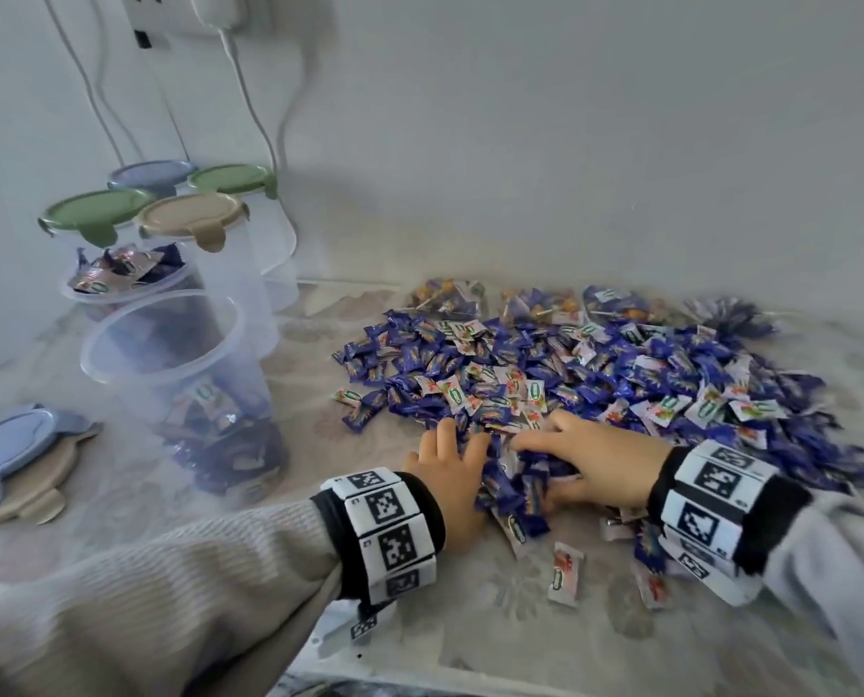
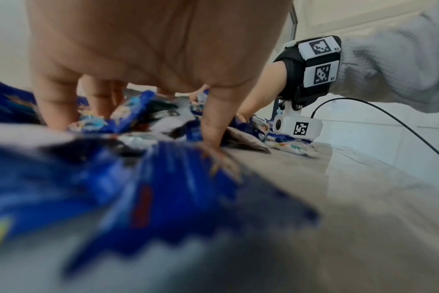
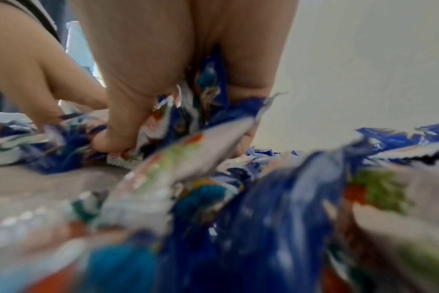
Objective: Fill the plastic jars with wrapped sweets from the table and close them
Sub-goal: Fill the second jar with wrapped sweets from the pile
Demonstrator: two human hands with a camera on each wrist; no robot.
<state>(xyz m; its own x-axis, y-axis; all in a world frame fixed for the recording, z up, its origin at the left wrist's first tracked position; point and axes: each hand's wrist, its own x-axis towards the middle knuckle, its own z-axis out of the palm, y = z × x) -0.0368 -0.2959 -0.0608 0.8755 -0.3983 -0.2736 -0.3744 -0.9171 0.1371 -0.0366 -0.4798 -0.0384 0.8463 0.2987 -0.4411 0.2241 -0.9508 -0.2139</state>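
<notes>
Both hands work the near edge of the spread of blue and white wrapped sweets [image 1: 595,374] on the patterned table [image 1: 495,621]. The left hand [image 1: 452,487] has straight fingers walling a clump; the right hand [image 1: 603,462] curls around sweets, probably to gather one load. The open clear plastic jar [image 1: 178,374], part-filled, stands near the left edge for short transfers.

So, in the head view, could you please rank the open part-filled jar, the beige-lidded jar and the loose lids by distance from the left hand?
From the left hand:
1. Open part-filled clear plastic jar, to its left.
2. Loose blue and beige lids, far left near the table edge.
3. Closed beige-lidded jar, back left.
</notes>
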